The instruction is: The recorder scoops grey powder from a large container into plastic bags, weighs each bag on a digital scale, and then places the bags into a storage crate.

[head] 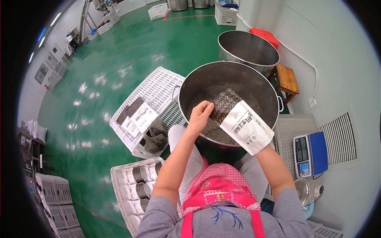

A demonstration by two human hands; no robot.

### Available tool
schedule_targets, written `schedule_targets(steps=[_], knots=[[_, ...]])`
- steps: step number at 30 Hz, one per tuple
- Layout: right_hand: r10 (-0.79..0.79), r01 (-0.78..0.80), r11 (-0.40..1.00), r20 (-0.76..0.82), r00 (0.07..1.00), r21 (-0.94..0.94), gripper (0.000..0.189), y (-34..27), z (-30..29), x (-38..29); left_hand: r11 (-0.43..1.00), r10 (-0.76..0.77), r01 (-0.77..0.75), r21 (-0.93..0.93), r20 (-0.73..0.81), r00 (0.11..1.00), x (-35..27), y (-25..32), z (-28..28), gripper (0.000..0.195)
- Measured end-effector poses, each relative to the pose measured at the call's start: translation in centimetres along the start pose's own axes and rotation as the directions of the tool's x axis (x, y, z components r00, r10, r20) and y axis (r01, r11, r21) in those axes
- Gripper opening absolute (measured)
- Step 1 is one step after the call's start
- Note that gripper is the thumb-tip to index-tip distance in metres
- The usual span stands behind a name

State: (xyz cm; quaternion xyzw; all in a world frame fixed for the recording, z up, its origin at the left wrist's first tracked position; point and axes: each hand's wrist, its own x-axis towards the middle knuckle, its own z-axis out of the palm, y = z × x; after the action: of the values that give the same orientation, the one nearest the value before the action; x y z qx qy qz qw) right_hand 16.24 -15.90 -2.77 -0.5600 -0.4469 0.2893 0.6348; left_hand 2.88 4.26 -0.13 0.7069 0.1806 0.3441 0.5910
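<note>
My left hand (201,115) pinches the edge of a stand-up pouch (245,128) at its dark, seed-patterned end. The pouch's other half is white and printed with writing. It is tilted over a large steel pot (190,80) that holds grey-brown powder (215,128). My right forearm (275,166) reaches up to the pouch's white end. The pouch covers my right hand, so its fingers and grip are hidden; I cannot tell whether the hand is behind the pouch or inside it.
Flat pouches (140,117) lie on a white plastic crate (151,81) at left. Below it, a tray (114,178) holds rows of pouches. A second steel pot (248,47), a wooden stool (285,78) and a blue-topped scale (318,153) stand at right. A person (71,41) is far off.
</note>
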Motion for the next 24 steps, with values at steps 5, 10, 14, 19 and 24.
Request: schedule_targets(steps=[5,10,14,19,24], knots=[[0.362,-0.333,0.568,0.134,0.922,0.753,0.046,-3.3,-1.5,-0.3,0.895,-0.181,0.204,-0.397,0.094,0.979,-0.6,-1.6,-0.5,0.022],[0.420,-0.420,0.644,0.164,0.893,0.639,0.049,-7.3,-4.5,-0.6,0.779,-0.305,0.288,-0.556,0.065,0.950,0.0,-5.0,-0.8,0.026],[0.351,-0.305,0.680,0.069,0.934,0.666,0.053,-8.5,-6.1,-1.1,0.801,-0.290,0.259,-0.540,0.029,0.957,-0.2,-5.5,0.3,0.026],[0.204,-0.239,0.960,-0.221,0.954,-0.147,0.042,-10.7,-4.4,1.1,0.890,-0.407,0.436,-0.133,0.196,0.892,-0.7,-2.8,-1.8,0.013],[0.061,0.100,0.392,0.134,0.989,-0.914,0.016,-11.1,-4.3,4.4,0.738,0.434,-0.563,0.372,0.377,0.818,0.1,10.1,-1.4,0.057]])
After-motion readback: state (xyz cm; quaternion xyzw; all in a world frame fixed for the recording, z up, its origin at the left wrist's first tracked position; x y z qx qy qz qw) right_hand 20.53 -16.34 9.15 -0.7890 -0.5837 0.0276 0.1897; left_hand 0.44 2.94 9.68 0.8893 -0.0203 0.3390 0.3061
